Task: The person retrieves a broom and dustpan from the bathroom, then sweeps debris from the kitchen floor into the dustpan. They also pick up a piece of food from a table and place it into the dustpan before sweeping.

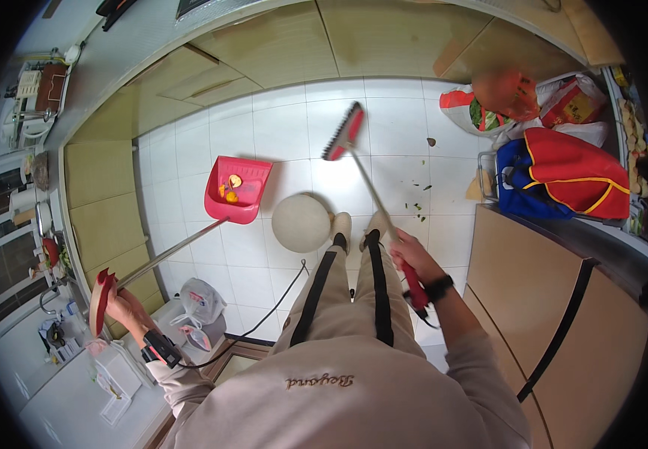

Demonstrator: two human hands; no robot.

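My left hand (121,307) grips the long metal handle of a pink-red dustpan (250,193) near its red upper end. Orange and yellow food scraps (232,196) lie in the pan, which appears to rest on the white tiled floor. In my right hand (416,257) is the red grip of a long-handled broom (370,182). Its red and grey head with dark bristles (344,132) is in front of my feet, to the right of the pan; I cannot tell whether it touches the floor. Small green scraps (416,206) and a brown piece (431,142) lie right of the broom.
A round beige stool (300,223) stands between the dustpan and my feet. Bags of vegetables (483,115) and a red and blue cart bag (570,174) crowd the right side. A tied plastic bag (200,300) sits at left. Cabinets (279,50) bound the floor ahead.
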